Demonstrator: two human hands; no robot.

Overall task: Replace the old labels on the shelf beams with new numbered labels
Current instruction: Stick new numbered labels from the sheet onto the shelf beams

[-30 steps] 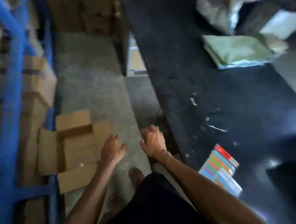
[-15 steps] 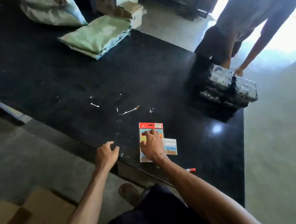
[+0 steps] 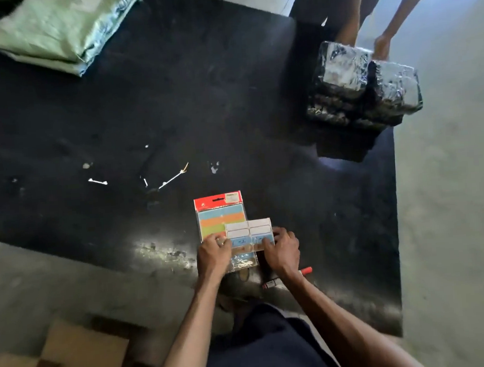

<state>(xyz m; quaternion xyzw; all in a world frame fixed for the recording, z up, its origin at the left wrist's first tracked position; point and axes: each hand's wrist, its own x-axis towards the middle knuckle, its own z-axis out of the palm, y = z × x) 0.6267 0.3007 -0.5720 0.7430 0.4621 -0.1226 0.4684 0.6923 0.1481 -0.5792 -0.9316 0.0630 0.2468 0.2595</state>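
Observation:
A pack of coloured labels with a red header lies on the black table near its front edge. On top of it rests a loose label sheet with white and blue labels. My left hand presses on the pack's lower left part, fingertips at the sheet's left edge. My right hand has its fingertips on the sheet's lower right corner. A red-capped marker lies on the table just behind my right wrist. No shelf beams are in view.
A folded green sack lies at the table's far left. Plastic-wrapped black bundles sit at the far right corner, with another person's legs behind them. Paper scraps dot the table middle. Cardboard lies on the floor, lower left.
My view swung from the aisle floor and blue shelving to the table. My left hand moved from the table edge onto the label pack, and both hands now rest on the loose sheet.

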